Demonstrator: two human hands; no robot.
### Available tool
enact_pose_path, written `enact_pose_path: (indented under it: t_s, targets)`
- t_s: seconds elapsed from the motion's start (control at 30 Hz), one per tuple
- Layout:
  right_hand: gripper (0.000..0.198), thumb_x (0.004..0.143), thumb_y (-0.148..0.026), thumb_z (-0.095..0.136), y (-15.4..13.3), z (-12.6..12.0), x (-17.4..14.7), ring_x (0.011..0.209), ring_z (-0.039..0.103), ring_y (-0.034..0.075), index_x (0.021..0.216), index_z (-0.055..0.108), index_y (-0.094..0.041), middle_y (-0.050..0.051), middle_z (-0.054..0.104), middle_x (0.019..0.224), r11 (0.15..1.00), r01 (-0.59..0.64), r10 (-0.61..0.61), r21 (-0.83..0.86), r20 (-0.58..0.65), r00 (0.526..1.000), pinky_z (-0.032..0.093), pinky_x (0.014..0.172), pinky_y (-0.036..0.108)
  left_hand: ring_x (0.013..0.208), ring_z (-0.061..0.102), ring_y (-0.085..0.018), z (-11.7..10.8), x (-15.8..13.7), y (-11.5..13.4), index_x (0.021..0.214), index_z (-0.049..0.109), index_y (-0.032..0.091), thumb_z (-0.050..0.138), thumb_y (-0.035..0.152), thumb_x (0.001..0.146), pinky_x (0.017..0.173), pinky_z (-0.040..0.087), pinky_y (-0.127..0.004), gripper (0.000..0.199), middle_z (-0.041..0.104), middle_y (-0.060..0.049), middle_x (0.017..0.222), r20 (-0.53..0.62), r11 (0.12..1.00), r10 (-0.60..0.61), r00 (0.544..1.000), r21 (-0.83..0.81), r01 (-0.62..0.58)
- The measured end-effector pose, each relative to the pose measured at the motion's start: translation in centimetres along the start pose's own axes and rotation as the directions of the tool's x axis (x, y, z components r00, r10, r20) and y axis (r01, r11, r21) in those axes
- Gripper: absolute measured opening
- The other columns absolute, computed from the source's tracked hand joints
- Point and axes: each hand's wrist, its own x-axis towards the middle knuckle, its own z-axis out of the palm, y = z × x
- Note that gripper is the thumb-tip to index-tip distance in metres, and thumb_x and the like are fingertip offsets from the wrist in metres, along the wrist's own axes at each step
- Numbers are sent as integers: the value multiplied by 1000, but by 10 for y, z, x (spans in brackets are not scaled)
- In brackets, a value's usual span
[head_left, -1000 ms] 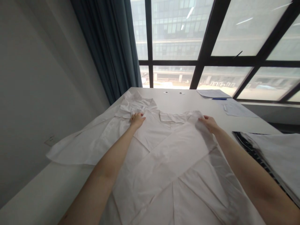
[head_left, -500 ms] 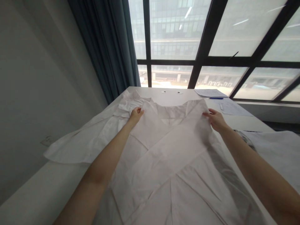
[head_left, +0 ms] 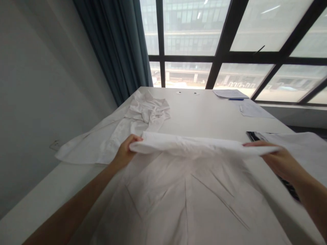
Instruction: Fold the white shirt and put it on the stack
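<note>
A white pleated garment (head_left: 189,190) spreads from the near edge of the view up to my hands, its far end folded back on itself in a thick roll. My left hand (head_left: 127,149) is closed on the left end of that fold. At the fold's right end my right hand (head_left: 278,158) grips the cloth, thumb on top, somewhat smeared by motion. Beyond my left hand lies another white garment (head_left: 112,136), crumpled at its far end and flat nearer the wall. Where the two garments meet, the border is partly hidden.
The white table (head_left: 204,112) runs to the window. Paper sheets (head_left: 258,108) and a blue pen (head_left: 236,99) lie at its far right. White cloth (head_left: 301,149) lies over something dark at the right. A blue curtain (head_left: 114,44) hangs at the left by the wall.
Both hands have come nearer, carrying the garment's neckline end toward me and folding it over. The hands are now farther apart, and the table behind the fold is uncovered.
</note>
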Motion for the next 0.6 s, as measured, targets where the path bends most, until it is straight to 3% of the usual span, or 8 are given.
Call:
enact_pose_path:
  t_s: [0.1, 0.2, 0.27, 0.33, 0.47, 0.6]
  targets:
    - [40, 59, -66, 70, 19, -10, -34, 113, 58, 39, 78, 77, -31, 11, 67, 117, 992, 19, 16, -128, 270, 963, 49, 94, 48, 104, 59, -25, -3, -42, -9, 82, 60, 24, 61, 33, 71, 95, 45, -38, 14, 66, -6, 96, 137, 994, 18, 990, 102, -32]
    - [43, 70, -68, 61, 45, -6, -59, 118, 55, 38, 79, 78, -29, 12, 66, 119, 984, 31, 44, -176, 404, 914, 51, 91, 48, 113, 55, -25, -3, -64, -19, 103, 68, 27, 51, 22, 80, 101, 42, -39, 29, 65, -8, 107, 361, 964, 109, 926, 189, -188]
    - [45, 74, -66, 58, 61, 2, -69, 122, 52, 36, 80, 77, -26, 15, 68, 116, 982, 59, 15, -178, 390, 921, 49, 94, 46, 122, 49, -24, -3, -67, -23, 114, 67, 30, 45, 15, 83, 105, 39, -40, 41, 64, -8, 111, 475, 930, 153, 867, 226, -288]
    - [45, 75, -65, 58, 73, 9, -74, 121, 53, 35, 80, 77, -25, 16, 66, 118, 980, 82, -16, -180, 339, 941, 49, 95, 44, 127, 45, -24, -2, -66, -26, 119, 65, 33, 43, 14, 86, 108, 36, -40, 44, 61, -8, 113, 515, 904, 164, 841, 263, -337]
    - [43, 75, -63, 60, 81, 15, -68, 117, 57, 34, 82, 77, -24, 15, 59, 130, 981, 93, -46, -168, 267, 963, 49, 95, 41, 131, 41, -25, 4, -59, -29, 120, 64, 32, 44, 18, 88, 110, 33, -43, 40, 57, -7, 112, 517, 892, 150, 843, 297, -341]
    - [42, 70, -61, 67, 81, 12, -44, 117, 57, 35, 83, 77, -22, 16, 57, 133, 988, 65, -22, -139, 290, 957, 52, 90, 40, 131, 40, -25, 13, -50, -32, 122, 63, 32, 44, 17, 88, 109, 33, -43, 42, 57, -6, 113, 502, 901, 163, 849, 275, -335]
